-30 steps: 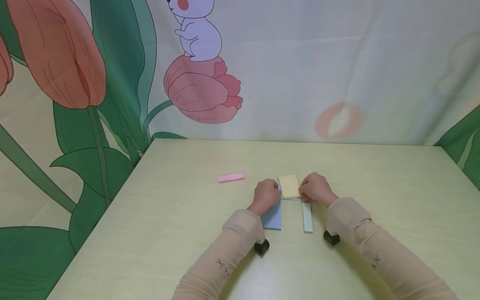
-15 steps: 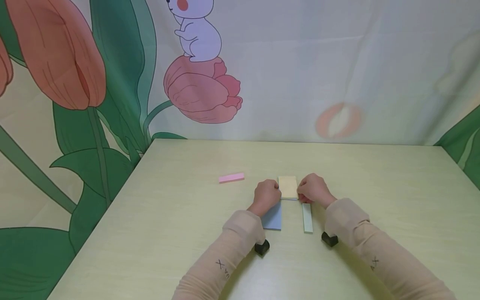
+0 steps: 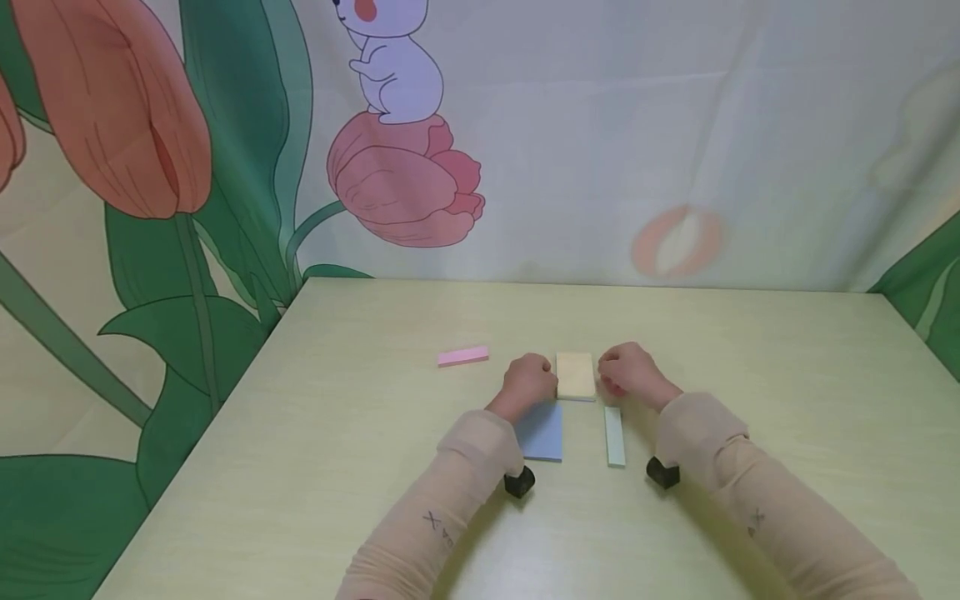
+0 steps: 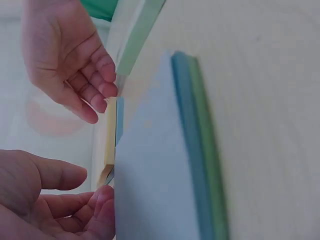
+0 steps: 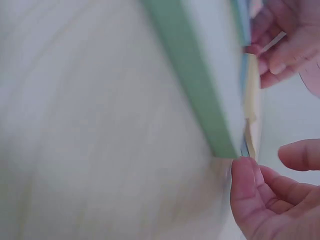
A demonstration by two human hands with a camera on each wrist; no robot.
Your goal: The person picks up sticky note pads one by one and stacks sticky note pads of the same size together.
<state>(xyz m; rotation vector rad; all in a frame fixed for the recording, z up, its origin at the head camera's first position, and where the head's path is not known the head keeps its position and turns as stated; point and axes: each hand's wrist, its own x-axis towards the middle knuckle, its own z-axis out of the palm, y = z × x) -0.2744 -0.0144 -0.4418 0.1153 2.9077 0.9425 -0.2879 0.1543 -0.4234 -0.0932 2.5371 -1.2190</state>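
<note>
A small yellow sticky note pad [image 3: 575, 375] lies squarely on a blue pad, whose edge [image 4: 119, 117] shows beneath it. My left hand [image 3: 528, 387] is at its left side, thumb apart from loosely bent fingers, holding nothing. On the right side my right hand [image 3: 632, 372] stands a little off the pad, its thumb [image 5: 302, 154] also spread from the fingers. A larger blue pad [image 3: 543, 432] lies below my left hand, partly covered by it; the left wrist view shows a green layer [image 4: 207, 145] under it. A narrow pale green strip pad [image 3: 614, 437] lies below my right hand.
A narrow pink strip pad [image 3: 462, 356] lies to the left, beyond my left hand. Everything rests on a pale wooden table [image 3: 315, 467]. Behind its far edge hangs a printed curtain [image 3: 570, 167] with tulips and a white animal.
The yellow pad has turned from tilted to straight over the blue one. Both hands have drawn slightly outward from its sides, the left to the left, the right to the right.
</note>
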